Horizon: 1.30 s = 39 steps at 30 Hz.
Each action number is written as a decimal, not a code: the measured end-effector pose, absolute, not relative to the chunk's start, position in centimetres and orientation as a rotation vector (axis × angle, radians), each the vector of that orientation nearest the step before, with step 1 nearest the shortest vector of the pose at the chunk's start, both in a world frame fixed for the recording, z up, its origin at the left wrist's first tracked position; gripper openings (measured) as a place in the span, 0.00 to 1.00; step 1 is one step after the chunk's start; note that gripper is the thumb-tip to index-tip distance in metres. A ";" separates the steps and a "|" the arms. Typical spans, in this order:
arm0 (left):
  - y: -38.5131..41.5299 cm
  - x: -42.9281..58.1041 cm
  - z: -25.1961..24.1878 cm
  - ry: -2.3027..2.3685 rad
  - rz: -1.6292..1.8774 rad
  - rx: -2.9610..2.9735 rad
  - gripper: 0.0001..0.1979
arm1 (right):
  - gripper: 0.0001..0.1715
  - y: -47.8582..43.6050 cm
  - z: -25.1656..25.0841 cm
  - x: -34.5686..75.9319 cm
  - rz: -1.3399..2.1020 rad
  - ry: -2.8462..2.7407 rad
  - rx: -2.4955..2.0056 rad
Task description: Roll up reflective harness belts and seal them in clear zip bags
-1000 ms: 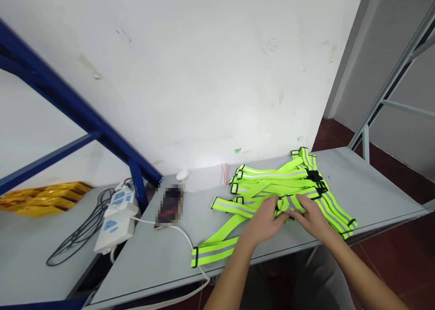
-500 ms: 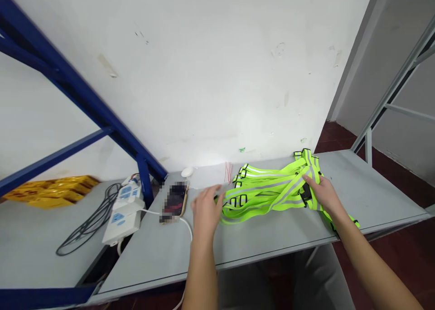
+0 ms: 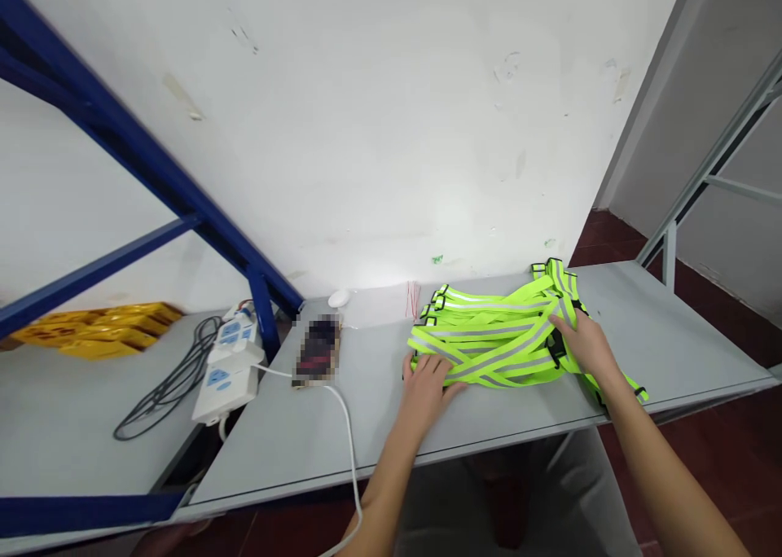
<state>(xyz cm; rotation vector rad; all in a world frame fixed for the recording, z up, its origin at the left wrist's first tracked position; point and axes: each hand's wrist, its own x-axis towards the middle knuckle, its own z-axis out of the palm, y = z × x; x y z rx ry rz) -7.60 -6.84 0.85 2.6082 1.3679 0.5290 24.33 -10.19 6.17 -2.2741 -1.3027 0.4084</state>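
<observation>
fingers (image 3: 429,363) on neon straps (image 3: 489,341) | white cable (image 3: 345,414) over left forearm (image 3: 394,467) | phone (image 3: 316,351) nearby

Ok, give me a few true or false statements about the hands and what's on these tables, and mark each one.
1. The left hand and right hand both touch the neon straps. True.
2. The straps are plain, with no stripes. False: they carry grey stripes.
3. The phone lies to the left of the straps. True.
4. The right hand is nearer the phone than the left hand. False: the left hand is nearer.
5. A white power strip lies between the phone and a coiled dark cable. True.
6. The power strip sits on the straps. False: it lies well apart, to their left.
</observation>
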 end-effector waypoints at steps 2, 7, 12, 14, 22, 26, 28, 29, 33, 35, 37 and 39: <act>-6.9 -9.1 1.2 1.392 0.485 2.592 0.14 | 0.27 -10.3 6.1 24.4 0.430 -1.320 -2.256; -7.2 -13.2 3.3 1.437 0.478 2.493 0.16 | 0.30 -10.2 4.8 23.2 0.429 -1.345 -2.352; -5.8 -14.0 3.0 1.673 0.858 2.194 0.15 | 0.28 -8.3 3.6 21.1 0.358 -1.392 -2.506; -5.1 -13.0 2.1 1.755 1.045 2.068 0.14 | 0.28 -7.4 3.6 20.5 0.336 -1.424 -2.548; -5.5 -10.9 0.4 1.846 1.158 1.964 0.20 | 0.28 -6.5 3.3 20.2 0.267 -1.468 -2.695; -6.5 -11.4 0.1 1.808 0.951 2.060 0.21 | 0.34 -6.8 1.7 21.2 0.299 -1.390 -2.733; -6.5 -11.4 -0.2 1.813 0.893 2.035 0.21 | 0.37 -6.9 0.9 21.8 0.316 -1.348 -2.728; -6.5 -11.3 -0.3 1.819 0.869 2.018 0.21 | 0.37 -6.9 0.5 22.1 0.316 -1.330 -2.718; -6.3 -11.1 -0.7 1.812 0.831 1.977 0.18 | 0.39 -7.1 -0.1 22.3 0.338 -1.244 -2.700; -6.3 -11.2 -0.6 1.807 0.844 1.968 0.17 | 0.40 -7.3 0.0 22.0 0.330 -1.192 -2.698; -6.4 -11.2 -0.4 1.809 0.870 1.950 0.16 | 0.41 -7.4 0.3 21.6 0.311 -1.165 -2.686; -6.5 -11.3 -0.2 1.813 0.907 1.917 0.17 | 0.41 -7.4 0.7 21.2 0.315 -1.184 -2.675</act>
